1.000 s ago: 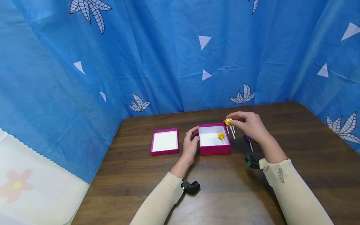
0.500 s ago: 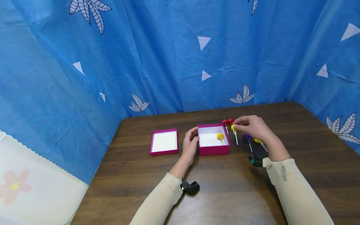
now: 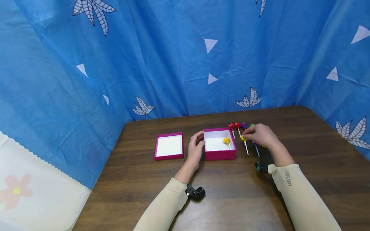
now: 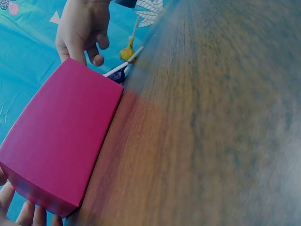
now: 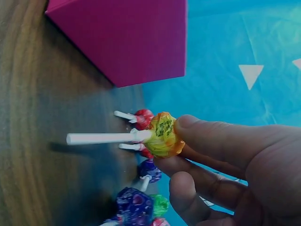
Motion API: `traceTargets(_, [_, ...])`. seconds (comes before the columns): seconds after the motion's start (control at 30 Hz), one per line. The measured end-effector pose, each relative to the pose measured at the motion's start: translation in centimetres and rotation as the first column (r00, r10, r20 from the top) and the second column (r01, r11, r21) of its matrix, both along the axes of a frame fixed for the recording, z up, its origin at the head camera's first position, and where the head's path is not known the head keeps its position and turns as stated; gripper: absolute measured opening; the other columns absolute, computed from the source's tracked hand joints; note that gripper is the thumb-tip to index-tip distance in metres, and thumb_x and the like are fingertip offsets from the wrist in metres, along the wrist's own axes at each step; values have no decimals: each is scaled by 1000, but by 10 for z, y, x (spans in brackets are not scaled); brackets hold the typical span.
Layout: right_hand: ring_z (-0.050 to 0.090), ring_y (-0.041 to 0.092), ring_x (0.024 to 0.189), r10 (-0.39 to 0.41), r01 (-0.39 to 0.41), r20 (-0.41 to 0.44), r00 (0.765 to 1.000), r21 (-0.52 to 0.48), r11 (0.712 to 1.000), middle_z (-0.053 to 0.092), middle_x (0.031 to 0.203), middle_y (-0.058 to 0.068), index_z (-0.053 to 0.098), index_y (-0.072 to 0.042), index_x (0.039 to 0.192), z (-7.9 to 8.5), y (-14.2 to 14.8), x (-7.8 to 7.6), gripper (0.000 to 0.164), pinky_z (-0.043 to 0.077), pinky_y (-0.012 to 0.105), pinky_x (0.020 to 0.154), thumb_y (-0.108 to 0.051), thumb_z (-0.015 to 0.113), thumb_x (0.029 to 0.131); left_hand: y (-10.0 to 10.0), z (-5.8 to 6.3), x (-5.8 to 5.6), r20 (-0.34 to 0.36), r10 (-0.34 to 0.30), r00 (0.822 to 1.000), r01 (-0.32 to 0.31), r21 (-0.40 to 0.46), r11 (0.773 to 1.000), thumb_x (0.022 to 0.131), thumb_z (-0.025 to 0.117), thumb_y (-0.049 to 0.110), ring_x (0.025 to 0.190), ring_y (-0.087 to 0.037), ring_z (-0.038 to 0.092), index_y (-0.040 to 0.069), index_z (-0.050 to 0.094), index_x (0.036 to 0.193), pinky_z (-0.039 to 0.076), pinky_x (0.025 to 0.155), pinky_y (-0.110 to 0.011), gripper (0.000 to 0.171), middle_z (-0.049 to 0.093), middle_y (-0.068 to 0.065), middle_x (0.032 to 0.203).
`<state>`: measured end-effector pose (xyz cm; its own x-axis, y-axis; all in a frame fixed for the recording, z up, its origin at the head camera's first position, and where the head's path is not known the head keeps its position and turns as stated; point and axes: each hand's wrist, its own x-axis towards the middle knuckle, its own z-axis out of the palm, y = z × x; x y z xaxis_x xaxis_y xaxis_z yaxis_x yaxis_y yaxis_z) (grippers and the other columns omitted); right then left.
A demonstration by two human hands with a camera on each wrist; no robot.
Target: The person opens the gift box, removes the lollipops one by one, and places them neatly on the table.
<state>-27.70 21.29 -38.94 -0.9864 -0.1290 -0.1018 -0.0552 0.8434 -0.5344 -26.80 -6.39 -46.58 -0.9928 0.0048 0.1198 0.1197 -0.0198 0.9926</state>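
My right hand [image 3: 261,134] pinches a yellow lollipop [image 5: 164,136] by its wrapped head between thumb and fingers, right of the pink box [image 3: 220,155]. Its white stick points away from the hand, clear of the box. Inside the open box, near its right wall, lies another yellow lollipop [image 3: 226,141]. My left hand [image 3: 195,148] rests against the box's left side; in the left wrist view its fingers [image 4: 26,214] touch the wall at the lower left. Red lollipops [image 3: 237,125] and a purple lollipop [image 5: 135,206] lie on the table around the right hand.
A pink-edged lid [image 3: 169,145] with a white inside lies left of the box. A green lollipop [image 5: 160,205] is partly hidden near the right hand. Blue patterned curtain [image 3: 173,64] hangs behind the brown wooden table [image 3: 219,192].
My right hand has moved right and nearer with the yellow lollipop, away from the red ones, uncovering purple and green lollipops behind. My left hand stays at the box.
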Motion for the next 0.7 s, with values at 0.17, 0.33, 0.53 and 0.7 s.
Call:
traceTargets(0.17, [60, 18, 73, -10, 10, 28, 1000, 10, 1000, 69, 102, 14, 74, -7, 117, -5, -1, -1, 34, 47, 29, 60, -31, 67, 94, 0, -1, 0, 3, -5, 1000, 5, 3, 1000, 96, 53, 9, 132, -23, 48, 17, 58, 137, 45, 106, -39, 42, 52, -4, 141])
traceTargets(0.33, [61, 18, 73, -22, 21, 41, 999, 24, 999, 68, 103, 14, 74, -9, 118, -8, -1, -2, 34, 45, 29, 60, -32, 68, 93, 0, 0, 1, 6, -4, 1000, 4, 10, 1000, 96, 53, 10, 133, -23, 48, 17, 58, 137, 44, 108, -41, 42, 52, -4, 141])
traceTargets(0.53, [57, 22, 79, -33, 31, 31, 999, 43, 999, 68, 100, 13, 74, -9, 117, -11, 0, -4, 35, 43, 32, 63, -33, 68, 92, -1, -1, 1, 2, 0, 1000, 0, 3, 1000, 95, 53, 9, 131, -22, 49, 17, 60, 135, 43, 106, -37, 42, 54, -3, 139])
traceTargets(0.7, [56, 24, 83, -28, 27, 29, 999, 55, 998, 70, 101, 13, 75, -10, 117, -15, 2, -6, 36, 44, 34, 65, -35, 69, 92, -1, 0, 1, -3, 1, 1000, -1, 4, 1000, 94, 53, 10, 131, -23, 49, 17, 60, 135, 44, 105, -37, 42, 54, -4, 139])
